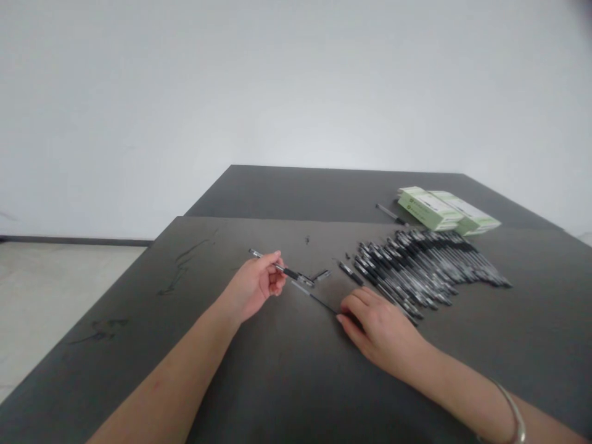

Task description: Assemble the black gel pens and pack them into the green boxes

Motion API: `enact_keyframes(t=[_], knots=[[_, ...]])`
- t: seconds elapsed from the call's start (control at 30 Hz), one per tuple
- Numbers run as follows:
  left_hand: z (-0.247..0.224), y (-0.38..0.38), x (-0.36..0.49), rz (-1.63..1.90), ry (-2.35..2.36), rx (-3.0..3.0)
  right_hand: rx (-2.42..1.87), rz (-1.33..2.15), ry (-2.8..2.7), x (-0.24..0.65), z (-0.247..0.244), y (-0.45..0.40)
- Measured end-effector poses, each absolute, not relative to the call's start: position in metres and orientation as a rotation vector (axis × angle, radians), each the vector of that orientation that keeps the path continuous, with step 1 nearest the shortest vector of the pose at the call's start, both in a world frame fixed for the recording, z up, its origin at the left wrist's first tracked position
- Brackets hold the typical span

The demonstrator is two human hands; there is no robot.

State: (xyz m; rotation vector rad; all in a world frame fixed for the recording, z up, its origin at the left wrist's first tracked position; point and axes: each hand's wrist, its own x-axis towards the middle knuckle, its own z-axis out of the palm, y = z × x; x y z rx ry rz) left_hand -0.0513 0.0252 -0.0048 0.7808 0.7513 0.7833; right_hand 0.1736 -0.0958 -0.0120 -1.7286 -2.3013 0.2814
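My left hand [259, 283] is closed around a clear pen [291, 273] with a dark grip, held slanting above the table. My right hand [383, 324] pinches the dark end of a thin ink refill [314, 297], whose paler end points toward the left hand. A small clear-and-black piece like a pen cap [322, 275] lies just beyond the refill. Close to my right fingers rests another pen [350, 273], partly covered by the hand. Right of it, a wide row of black-and-clear pens [425, 265] lies side by side.
Two green-and-white boxes [435, 213] lie behind the pen row, with a single pen [391, 214] to their left. Small dark bits [308, 239] and dark smears [182, 265] mark the grey table [277, 382]. A white wall [296, 80] stands behind.
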Motion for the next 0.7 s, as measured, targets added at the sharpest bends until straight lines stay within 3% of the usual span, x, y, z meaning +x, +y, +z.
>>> enact_keyframes(t=[0.7], knots=[[-0.011,0.013,-0.04,0.438,0.986,1.121,-1.603,0.479,-2.06,0.19,-0.003,-0.097]])
